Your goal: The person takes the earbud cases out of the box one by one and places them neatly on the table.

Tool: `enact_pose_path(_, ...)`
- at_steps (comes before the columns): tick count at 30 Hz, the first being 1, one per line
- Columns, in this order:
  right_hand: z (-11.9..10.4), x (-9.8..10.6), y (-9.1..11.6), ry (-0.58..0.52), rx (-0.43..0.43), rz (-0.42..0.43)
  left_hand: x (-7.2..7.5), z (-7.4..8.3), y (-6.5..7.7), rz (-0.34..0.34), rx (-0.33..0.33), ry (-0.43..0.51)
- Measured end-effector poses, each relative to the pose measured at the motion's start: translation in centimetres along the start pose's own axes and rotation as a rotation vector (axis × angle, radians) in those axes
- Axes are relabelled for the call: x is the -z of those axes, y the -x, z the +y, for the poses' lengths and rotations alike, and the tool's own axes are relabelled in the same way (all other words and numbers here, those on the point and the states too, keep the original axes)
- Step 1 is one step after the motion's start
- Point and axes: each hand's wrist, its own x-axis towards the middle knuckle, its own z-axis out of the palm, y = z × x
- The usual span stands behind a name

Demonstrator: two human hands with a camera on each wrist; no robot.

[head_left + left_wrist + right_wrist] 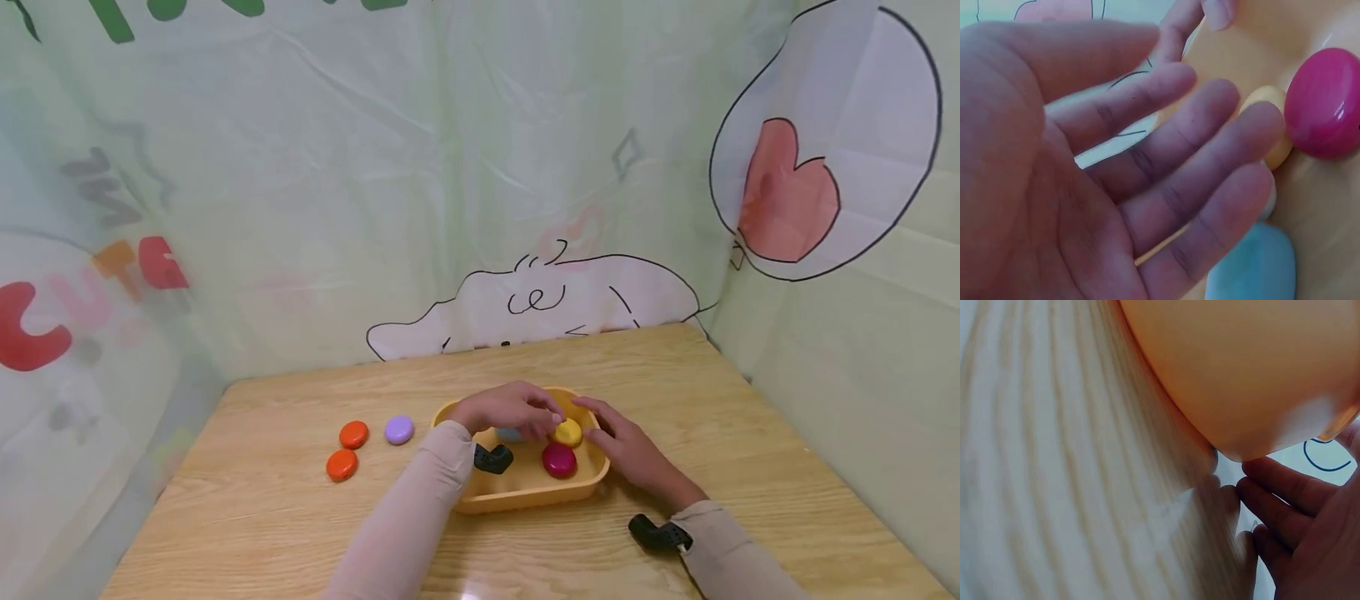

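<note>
Sleeve [401,529] foremost, my left hand [513,409] hangs loosely spread over the tray [528,500], beside its yellow disc [568,433]; my right hand [637,456] grips the tray's rim. Left of it, the curtain [300,200] reads "CUTE".

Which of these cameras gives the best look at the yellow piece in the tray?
The head view: it shows most of the yellow piece, in the tray beside the dark pink piece. The left wrist view shows only part, behind the left hand and dark pink piece. The right wrist view doesn't show it.
</note>
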Motion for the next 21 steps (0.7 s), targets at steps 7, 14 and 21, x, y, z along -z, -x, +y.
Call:
enact_pose_path(7,0.2,-0.1,-0.1,0.002,0.032,0.009,-0.5,-0.6,-0.2,-0.041,0.033,-0.042)
enact_pose_path(14,0.1,-0.1,-0.2,-0.006,0.033,0.007,-0.8,-1.7,0.0,-0.043,0.033,-0.085)
enact_pose_path(21,0.0,-0.1,-0.2,0.000,0.024,0.006,-1.2,-1.9,-0.1,-0.049,-0.012,-0.190)
